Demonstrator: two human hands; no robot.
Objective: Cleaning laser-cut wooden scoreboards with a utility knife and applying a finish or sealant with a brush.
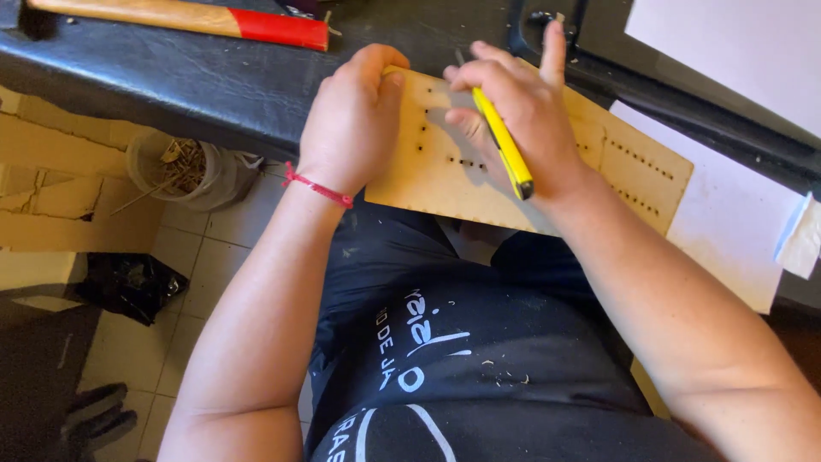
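At the upper middle of the frame, a thin wooden panel with rows of small holes rests half on the edge of a dark bench and reaches toward the person's lap. Its left end lies under the left hand, which presses down with fingers curled over the far edge (a red string circles that wrist). Just right of it, above the panel's middle, the right hand grips a yellow utility knife, index finger raised. Upper left, a red-and-wood handle lies on the bench; below it stands a tub of nails.
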